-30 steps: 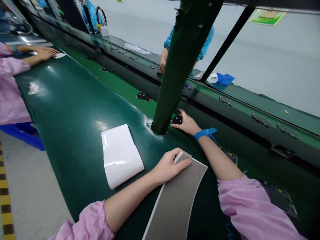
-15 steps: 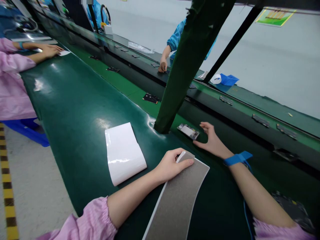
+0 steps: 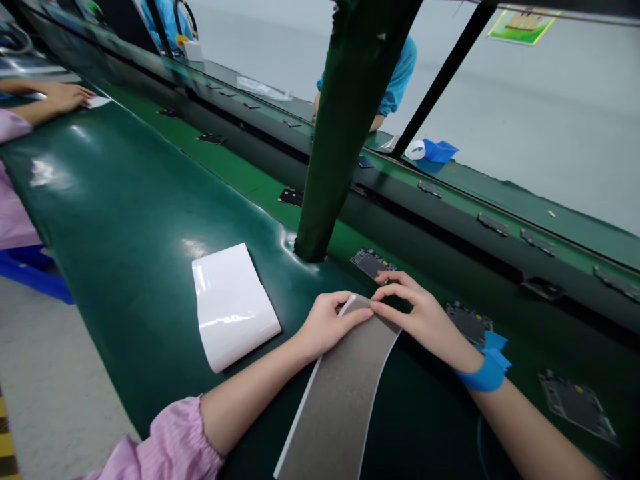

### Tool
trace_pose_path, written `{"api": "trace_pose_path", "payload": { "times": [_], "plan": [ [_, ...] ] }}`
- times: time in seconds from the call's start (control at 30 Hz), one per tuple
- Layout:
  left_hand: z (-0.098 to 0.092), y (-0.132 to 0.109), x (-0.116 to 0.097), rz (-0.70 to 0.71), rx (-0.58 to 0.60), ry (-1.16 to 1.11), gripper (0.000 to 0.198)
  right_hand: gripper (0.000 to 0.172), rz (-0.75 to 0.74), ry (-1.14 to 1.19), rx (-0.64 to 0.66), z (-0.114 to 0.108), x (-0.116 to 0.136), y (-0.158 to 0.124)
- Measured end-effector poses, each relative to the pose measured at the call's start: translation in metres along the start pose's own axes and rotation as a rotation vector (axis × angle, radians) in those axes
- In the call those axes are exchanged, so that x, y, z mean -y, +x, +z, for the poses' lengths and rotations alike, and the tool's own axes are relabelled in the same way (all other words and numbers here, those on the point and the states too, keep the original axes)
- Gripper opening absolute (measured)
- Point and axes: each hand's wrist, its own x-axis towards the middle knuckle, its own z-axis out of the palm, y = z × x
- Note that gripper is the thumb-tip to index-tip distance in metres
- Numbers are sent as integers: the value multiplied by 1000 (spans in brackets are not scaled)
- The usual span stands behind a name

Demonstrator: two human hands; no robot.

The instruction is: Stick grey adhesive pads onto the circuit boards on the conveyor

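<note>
A long grey sheet (image 3: pixel 340 387) with a white edge slants up from the bottom of the view, its far end slightly curled. My left hand (image 3: pixel 327 323) grips that end at its left corner, thumb on top and fingers behind. The thumb and a finger of my right hand (image 3: pixel 415 310) are pinched together at the far edge of the sheet; any small piece between them cannot be made out. Just beyond my right fingers lies a dark circuit board (image 3: pixel 369 262), partly covered by them. Another circuit board (image 3: pixel 467 321) lies behind my right wrist, which wears a blue band (image 3: pixel 485 373).
A folded white glossy sheet (image 3: pixel 235 307) lies on the green tabletop (image 3: pixel 135 200) to the left. A green-wrapped post (image 3: pixel 330 147) rises just beyond my hands. More boards (image 3: pixel 577 403) lie along the line. A co-worker's hand (image 3: pixel 65 97) rests far left; a blue-sleeved person (image 3: pixel 400 77) sits opposite.
My right hand has moved left from beside the circuit board to the sheet's far edge and closed there. The board there looked light-topped before and now looks dark. The view has shifted a little.
</note>
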Motion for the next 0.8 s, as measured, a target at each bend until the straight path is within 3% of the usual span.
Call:
{"api": "trace_pose_path", "payload": {
  "times": [0.17,0.37,0.53,0.67,0.8],
  "plan": [
    [1,-1,0,-62,-6,-113,29,40,81,52,15,-1,-4,2],
    [3,-1,1,-137,-51,-170,31,49,166,205,-78,-7,-13,19],
    [3,-1,1,-120,-54,-180,30,48,124,238,-7,-16,-14,28],
    [3,-2,2,-68,-52,-159,43,41,61,164,94,-25,-9,21],
    [1,-2,3,93,-29,41,8,36,4,90,204,-29,-3,15]
  ]
}}
